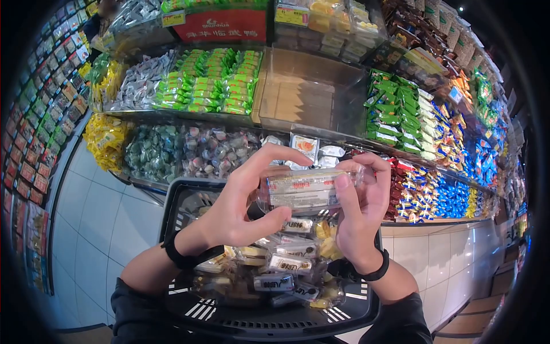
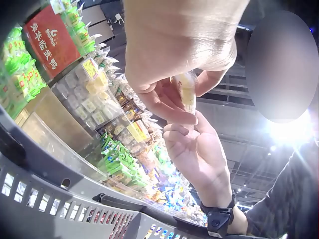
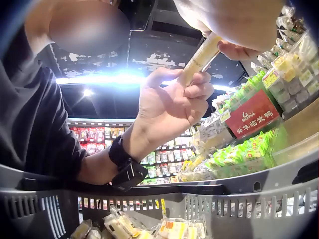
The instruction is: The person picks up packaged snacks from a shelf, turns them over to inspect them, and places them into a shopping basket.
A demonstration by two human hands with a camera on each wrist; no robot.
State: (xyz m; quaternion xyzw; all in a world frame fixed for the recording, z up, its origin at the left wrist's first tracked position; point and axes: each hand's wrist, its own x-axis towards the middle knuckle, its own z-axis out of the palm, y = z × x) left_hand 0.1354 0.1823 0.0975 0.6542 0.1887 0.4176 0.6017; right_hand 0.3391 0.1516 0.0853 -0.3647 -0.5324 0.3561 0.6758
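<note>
Both hands hold one clear-wrapped snack pack [image 1: 303,190] with red print and small text, above the basket. The left hand [image 1: 243,198] grips its left end, thumb below and fingers behind. At the other end the right hand [image 1: 364,212] pinches it, its thumb lying on the printed face. In the left wrist view the pack [image 2: 187,94] is edge-on between the left hand [image 2: 179,45] and the right hand [image 2: 197,149]. The right wrist view shows the pale pack [image 3: 199,59] slanting from the left hand [image 3: 172,102] to the right hand [image 3: 234,20].
Beneath the hands, a dark basket [image 1: 269,331] holds several wrapped snacks [image 1: 289,264]. Ahead stand shelf bins of green packets [image 1: 209,83], green-wrapped sweets [image 1: 152,152] and blue packets [image 1: 452,198], around a wooden-bottomed bin [image 1: 309,94]. Pale floor tiles [image 1: 94,212] show at left.
</note>
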